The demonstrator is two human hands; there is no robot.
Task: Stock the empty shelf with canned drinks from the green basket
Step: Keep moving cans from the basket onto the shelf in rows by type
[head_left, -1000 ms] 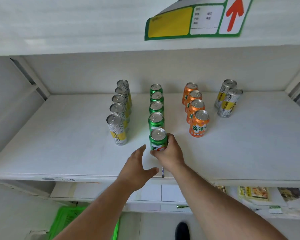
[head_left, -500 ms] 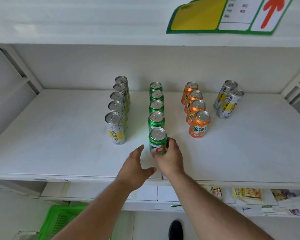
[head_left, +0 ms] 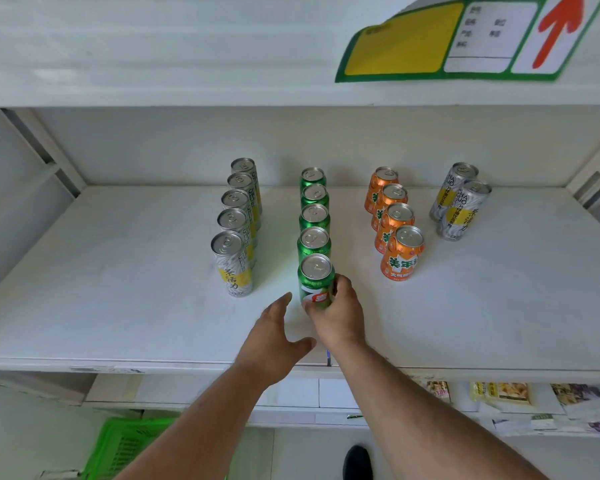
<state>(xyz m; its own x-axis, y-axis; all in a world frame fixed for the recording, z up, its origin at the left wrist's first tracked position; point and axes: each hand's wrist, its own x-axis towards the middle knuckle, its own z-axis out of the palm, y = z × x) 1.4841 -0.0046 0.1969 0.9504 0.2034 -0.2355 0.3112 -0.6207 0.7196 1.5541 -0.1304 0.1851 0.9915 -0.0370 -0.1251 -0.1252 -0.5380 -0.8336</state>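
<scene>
The white shelf [head_left: 118,271] held five silver-yellow cans [head_left: 232,263], five green cans, four orange cans [head_left: 402,252] and two more silver-yellow. The right hand [head_left: 340,315] gripped the front green aluminium can [head_left: 316,282]; the left hand [head_left: 274,341] hovered beside it, fingers [head_left: 278,304] spread.

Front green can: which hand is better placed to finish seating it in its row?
The right hand: its fingers are wrapped around the front green can, at the head of the green row. The left hand is open beside it, touching nothing.
</scene>
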